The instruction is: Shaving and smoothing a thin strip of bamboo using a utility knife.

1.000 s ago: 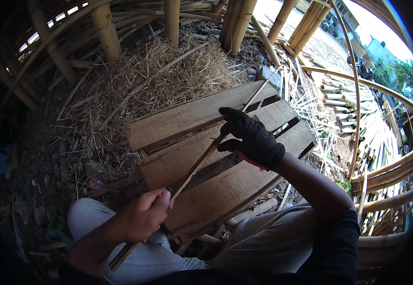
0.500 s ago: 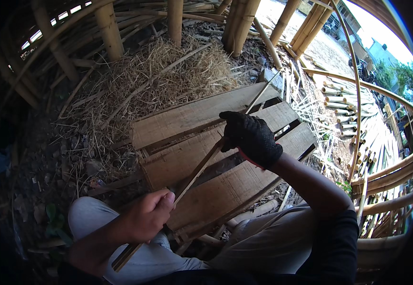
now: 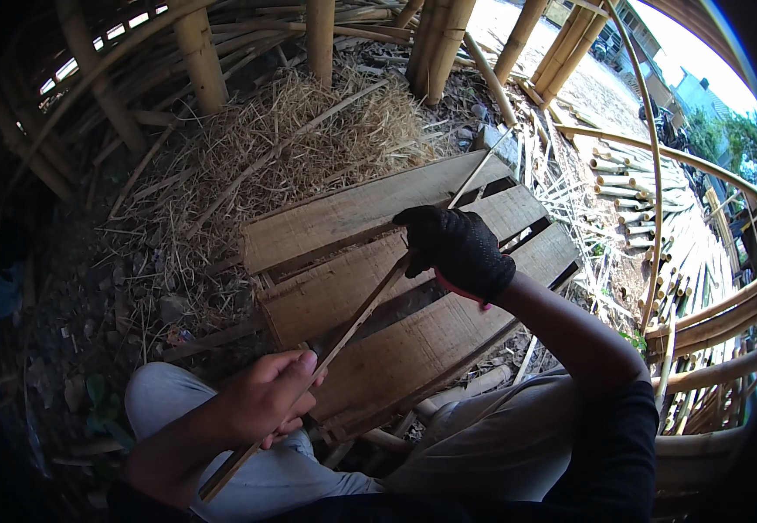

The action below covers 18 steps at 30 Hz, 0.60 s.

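- Over the person's lap, a long thin bamboo strip runs on a slant from lower left to upper right, crossing a slatted wooden pallet.
- Left hand, bare, is closed around the strip's lower part, thumb and fingers wrapped tight; a short tail of the strip sticks out below the fist toward the knee.
- Right hand, in a black knit glove, is clenched on the strip farther up, just where it passes the pallet's middle board; whether it also holds a blade cannot be told.
- Beyond the glove the strip carries on, thin and pale, toward the upper right, so its long axis passes through both grips, with the left hand nearer the body and the right hand further out.
- Pallet boards are rough, weathered and grey-brown, with dark gaps between them.
- Behind the pallet lies a heap of dry straw-like shavings, tangled and fibrous.
- Round bamboo poles stand upright around the spot, and split bamboo lengths are piled at the right.
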Tool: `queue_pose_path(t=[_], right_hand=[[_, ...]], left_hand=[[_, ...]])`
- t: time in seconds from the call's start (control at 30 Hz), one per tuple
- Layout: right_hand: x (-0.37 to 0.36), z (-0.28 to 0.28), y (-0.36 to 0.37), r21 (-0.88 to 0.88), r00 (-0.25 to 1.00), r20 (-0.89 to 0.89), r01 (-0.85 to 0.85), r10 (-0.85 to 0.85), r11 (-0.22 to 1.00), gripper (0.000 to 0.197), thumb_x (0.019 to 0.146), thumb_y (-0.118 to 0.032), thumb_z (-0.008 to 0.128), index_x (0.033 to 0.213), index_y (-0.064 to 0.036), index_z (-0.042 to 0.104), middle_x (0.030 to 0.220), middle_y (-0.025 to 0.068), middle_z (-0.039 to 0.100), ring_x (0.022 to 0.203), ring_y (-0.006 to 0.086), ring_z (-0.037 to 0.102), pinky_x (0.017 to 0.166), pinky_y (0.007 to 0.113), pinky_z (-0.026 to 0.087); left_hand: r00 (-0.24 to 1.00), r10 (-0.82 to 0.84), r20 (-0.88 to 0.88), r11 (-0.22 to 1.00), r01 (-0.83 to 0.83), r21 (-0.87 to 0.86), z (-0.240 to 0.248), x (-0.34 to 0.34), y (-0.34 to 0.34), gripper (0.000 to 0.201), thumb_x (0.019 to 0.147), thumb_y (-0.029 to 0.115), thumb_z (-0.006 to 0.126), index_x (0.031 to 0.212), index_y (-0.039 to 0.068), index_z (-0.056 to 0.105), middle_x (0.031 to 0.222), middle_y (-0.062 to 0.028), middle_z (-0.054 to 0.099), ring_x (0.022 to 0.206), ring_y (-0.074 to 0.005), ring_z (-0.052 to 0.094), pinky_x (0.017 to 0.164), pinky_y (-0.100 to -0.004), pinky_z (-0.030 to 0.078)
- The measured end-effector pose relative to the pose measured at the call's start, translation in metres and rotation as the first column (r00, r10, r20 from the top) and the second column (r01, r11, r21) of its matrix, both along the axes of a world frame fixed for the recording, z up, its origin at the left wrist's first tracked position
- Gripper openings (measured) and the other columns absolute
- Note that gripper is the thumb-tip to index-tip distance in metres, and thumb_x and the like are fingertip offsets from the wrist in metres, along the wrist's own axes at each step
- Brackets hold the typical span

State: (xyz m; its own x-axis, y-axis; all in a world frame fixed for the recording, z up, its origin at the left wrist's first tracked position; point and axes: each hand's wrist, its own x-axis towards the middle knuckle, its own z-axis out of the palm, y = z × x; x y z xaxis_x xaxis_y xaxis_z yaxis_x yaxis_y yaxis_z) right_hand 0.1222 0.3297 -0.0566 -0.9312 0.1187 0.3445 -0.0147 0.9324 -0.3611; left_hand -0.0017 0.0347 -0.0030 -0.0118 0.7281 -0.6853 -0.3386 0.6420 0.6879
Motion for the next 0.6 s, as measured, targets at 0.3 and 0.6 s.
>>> queue_pose_path(t=[0.3,0.6], right_hand=[[-0.004,-0.005,-0.004,-0.223,1.000,-0.020,-0.014,0.010,0.975,0.036,0.077,-0.004,0.073,0.112,-0.0045,0.065,0.096,0.0081,0.068,0.075,0.0195,0.069,0.070,0.030,0.056],[0.003,-0.013,-0.025,-0.557,0.993,-0.060,0.053,-0.104,0.829,0.020,0.091,-0.001,0.059,0.110,0.0015,0.063,0.100,0.0116,0.067,0.083,0.0176,0.069,0.069,0.031,0.057]], left_hand=[[0.910,0.085,0.406,0.996,-0.069,-0.055,0.000,-0.012,-0.010,0.039,0.104,0.047,0.029,0.099,0.010,0.042,0.049,0.0047,0.032,0.033,-0.0042,0.030,0.032,-0.0189,0.030],[0.635,0.119,0.763,0.992,-0.101,-0.071,-0.014,-0.026,-0.018,0.038,0.105,0.045,0.024,0.098,0.011,0.040,0.047,0.0031,0.034,0.028,-0.0067,0.033,0.025,-0.0190,0.028]])
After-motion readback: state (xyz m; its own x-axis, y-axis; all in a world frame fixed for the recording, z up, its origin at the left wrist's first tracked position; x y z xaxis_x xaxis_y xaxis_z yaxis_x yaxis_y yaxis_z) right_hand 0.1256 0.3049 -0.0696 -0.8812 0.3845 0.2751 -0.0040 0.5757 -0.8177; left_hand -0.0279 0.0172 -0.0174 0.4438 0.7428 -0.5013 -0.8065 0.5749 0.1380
